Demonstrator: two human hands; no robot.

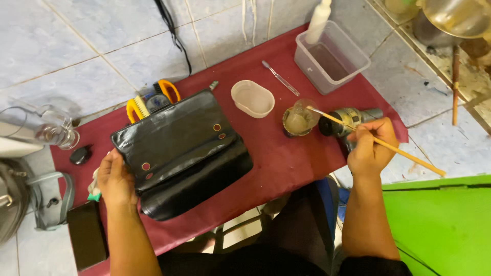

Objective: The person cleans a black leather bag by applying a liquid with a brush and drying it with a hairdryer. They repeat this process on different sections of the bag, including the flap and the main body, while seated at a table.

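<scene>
A black glossy leather bag [181, 148] with round red studs lies flat on a dark red table mat [286, 163]. My left hand [115, 179] rests on the bag's left edge and holds it down, with a bit of pale cloth under the fingers. My right hand [371, 145] grips a long thin wooden brush [378, 142]. The brush tip dips into a small round tin [298, 120] of greyish paste, to the right of the bag.
An oval white dish [252, 98], a small metal tool [280, 78] and a clear plastic tub [332, 59] with a white bottle sit behind. Orange-handled brushes [151, 98] lie behind the bag. A dark cylindrical can [348, 118] lies by my right hand. A glass jar [56, 130] and dark phone [87, 235] sit left.
</scene>
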